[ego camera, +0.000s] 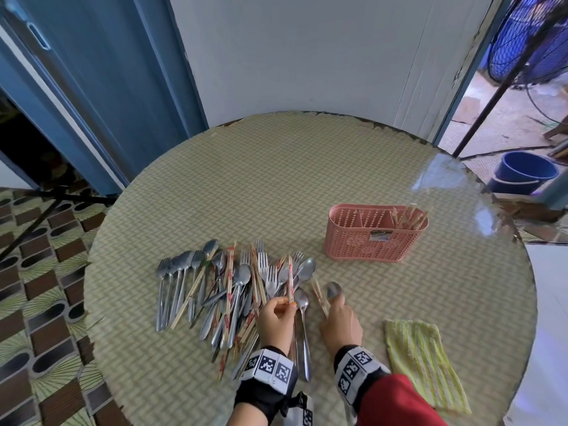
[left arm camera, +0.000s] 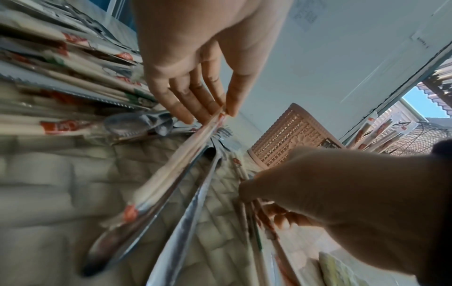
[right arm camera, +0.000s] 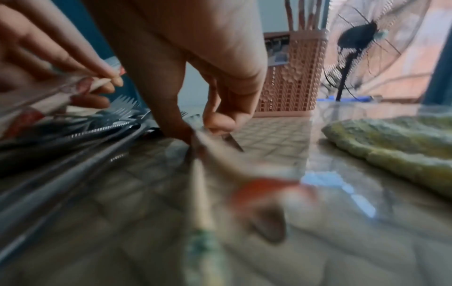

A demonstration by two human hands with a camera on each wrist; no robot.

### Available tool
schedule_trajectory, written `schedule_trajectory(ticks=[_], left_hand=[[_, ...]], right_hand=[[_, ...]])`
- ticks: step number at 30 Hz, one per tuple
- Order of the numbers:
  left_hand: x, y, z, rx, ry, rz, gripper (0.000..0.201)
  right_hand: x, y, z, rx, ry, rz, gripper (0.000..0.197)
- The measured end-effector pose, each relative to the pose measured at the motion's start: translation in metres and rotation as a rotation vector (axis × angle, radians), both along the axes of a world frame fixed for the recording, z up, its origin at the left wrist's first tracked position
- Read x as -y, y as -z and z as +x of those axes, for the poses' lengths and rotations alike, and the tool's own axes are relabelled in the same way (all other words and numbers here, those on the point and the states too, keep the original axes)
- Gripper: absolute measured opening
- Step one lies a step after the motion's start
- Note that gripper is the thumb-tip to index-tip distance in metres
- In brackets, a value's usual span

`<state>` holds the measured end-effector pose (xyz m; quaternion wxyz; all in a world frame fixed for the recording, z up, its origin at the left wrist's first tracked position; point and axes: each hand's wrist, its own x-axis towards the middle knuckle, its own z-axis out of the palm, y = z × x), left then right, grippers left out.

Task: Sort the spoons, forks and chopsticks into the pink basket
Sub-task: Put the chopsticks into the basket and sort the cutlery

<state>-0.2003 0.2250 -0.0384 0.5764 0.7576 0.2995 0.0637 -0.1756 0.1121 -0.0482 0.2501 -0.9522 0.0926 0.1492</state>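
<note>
Head view: nearest, the left hand [ego camera: 276, 318] pinches one wrapped chopstick pair [ego camera: 290, 279] lifted from the pile [ego camera: 227, 290] of spoons, forks and chopsticks; the right hand [ego camera: 339, 324] pinches more chopsticks [ego camera: 319, 298] low on the surface [ego camera: 276, 179]. Best to lift each pair clear before swinging, so nothing drags along. Farther right, past bare surface, stands the pink basket [ego camera: 373, 241], chopsticks in its right compartment; the towel [ego camera: 424, 361] lies nearer the edge.
</note>
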Motion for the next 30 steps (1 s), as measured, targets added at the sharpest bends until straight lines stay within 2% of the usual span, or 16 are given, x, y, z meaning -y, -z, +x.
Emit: schedule_trajectory(ticks=[4,8,11,13,17,19,23,30], left_hand=[[-0.004,-0.014,0.002,0.061,-0.032,-0.036,0.004],[-0.003,-0.042,0.016,0.203,-0.018,-0.128,0.003],[0.005,-0.07,0.029,0.325,0.026,-0.213,0.003],[0.013,-0.087,0.04,0.385,0.06,-0.25,0.01],[0.036,-0.114,0.065,0.472,0.127,-0.237,0.009],[0.05,-0.125,0.076,0.495,0.162,-0.168,0.008],[0.08,-0.141,0.102,0.515,0.215,-0.07,0.007],[0.123,-0.137,0.137,0.472,0.274,-0.017,0.006]], right_hand=[[0.005,-0.015,0.003,-0.041,0.048,0.246,0.033],[0.017,-0.043,0.008,0.092,0.124,0.484,0.012],[0.034,-0.077,0.017,0.251,0.167,0.558,0.011],[0.049,-0.103,0.025,0.389,0.183,0.574,0.006],[0.087,-0.146,0.048,0.623,0.273,0.652,0.002],[0.105,-0.159,0.062,0.704,0.306,0.654,0.004],[0.133,-0.168,0.09,0.765,0.348,0.526,0.007],[0.159,-0.152,0.118,0.757,0.334,0.358,0.006]])
